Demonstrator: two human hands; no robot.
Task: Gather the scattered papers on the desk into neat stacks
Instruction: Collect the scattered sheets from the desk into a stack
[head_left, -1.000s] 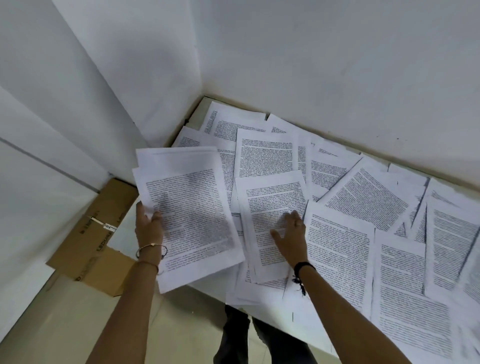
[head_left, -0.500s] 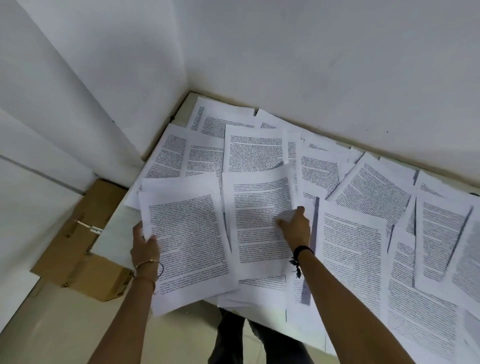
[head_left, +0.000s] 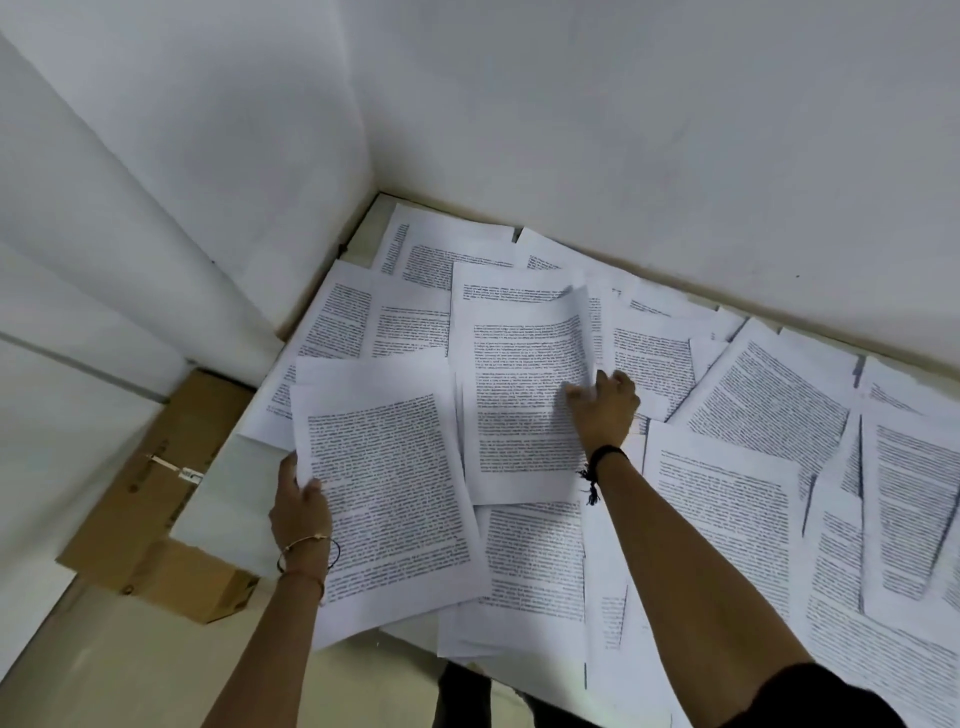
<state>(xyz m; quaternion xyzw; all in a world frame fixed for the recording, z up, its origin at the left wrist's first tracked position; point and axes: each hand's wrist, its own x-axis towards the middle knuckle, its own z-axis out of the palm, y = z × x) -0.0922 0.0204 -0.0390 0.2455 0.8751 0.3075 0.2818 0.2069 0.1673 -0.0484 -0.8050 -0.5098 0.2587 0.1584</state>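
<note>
1. Our left hand grips the gathered sheets at their left edge, over the counter's near-left corner
2. Our right hand pinches one page by its lifted right edge; we judge it goes onto that bundle next
3. Loose papers cover the counter rightward, below white walls

White counter tucked into the room corner, pretty much buried under overlapping printed papers lying every which way, some hanging off the near edge.
</note>
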